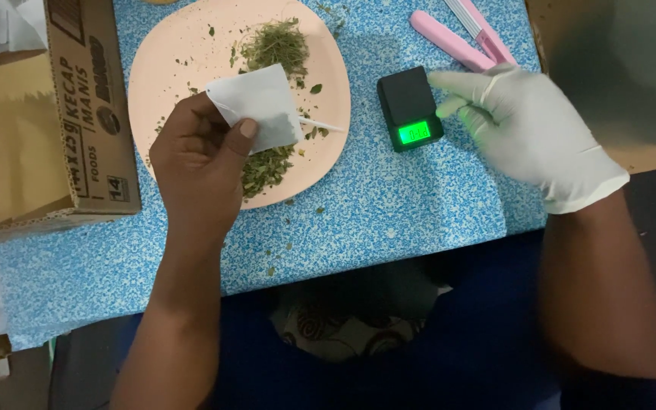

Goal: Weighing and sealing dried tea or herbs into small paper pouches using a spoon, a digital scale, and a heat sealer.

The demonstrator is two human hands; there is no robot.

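Sachet (258, 114), small and white, sits pinched between thumb and fingers of the bare left hand (195, 163), its grip clamped on the lower left edge, above the pink plate (168, 57) of dried herbs (276, 44). Right of the plate, the gloved right hand (529, 129), fingers apart, touches the black scale (409, 108) on the counter (389, 212).

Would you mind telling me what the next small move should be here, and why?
Probably set the white paper pouch on the small black scale. The left hand holds the pouch above the pink plate of dried green herbs, and the gloved right hand is at the scale, whose green display is lit and platform bare.
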